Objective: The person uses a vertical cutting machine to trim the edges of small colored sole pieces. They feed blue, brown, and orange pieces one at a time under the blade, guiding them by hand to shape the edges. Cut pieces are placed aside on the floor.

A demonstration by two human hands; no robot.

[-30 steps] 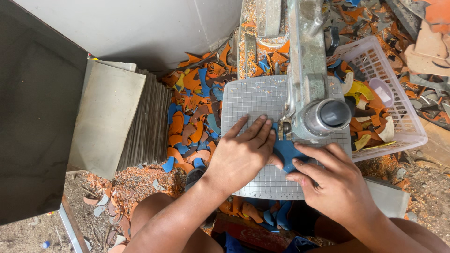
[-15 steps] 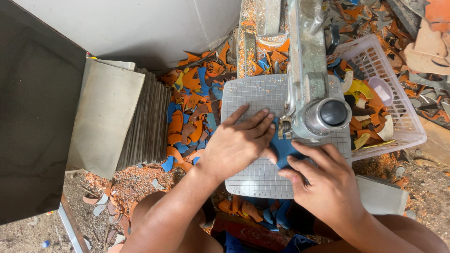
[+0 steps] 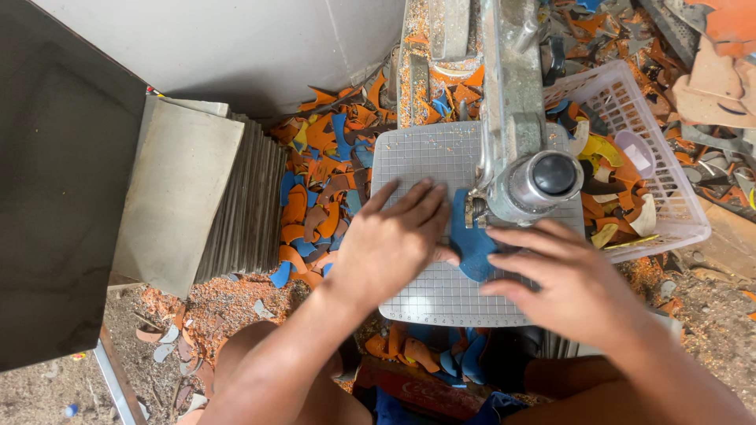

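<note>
A blue curved piece [image 3: 471, 236] lies flat on the grey gridded cutting table [image 3: 425, 157], right under the metal saw head [image 3: 539, 179]. My left hand [image 3: 398, 240] lies flat on the table, fingers spread, pressing the piece's left edge. My right hand [image 3: 571, 283] presses down on its right side with fingers stretched out. Most of the blue piece is hidden between the two hands.
A stack of grey sheets [image 3: 201, 201] leans at the left beside a dark panel [image 3: 55, 197]. Orange and blue offcuts [image 3: 319, 181] litter the floor. A white plastic basket [image 3: 669, 173] with scraps stands at the right. Sawdust [image 3: 228, 295] covers the ground below.
Both hands have slid a little with the blue piece, turning it under the saw head. More of the blue piece shows between the hands now.
</note>
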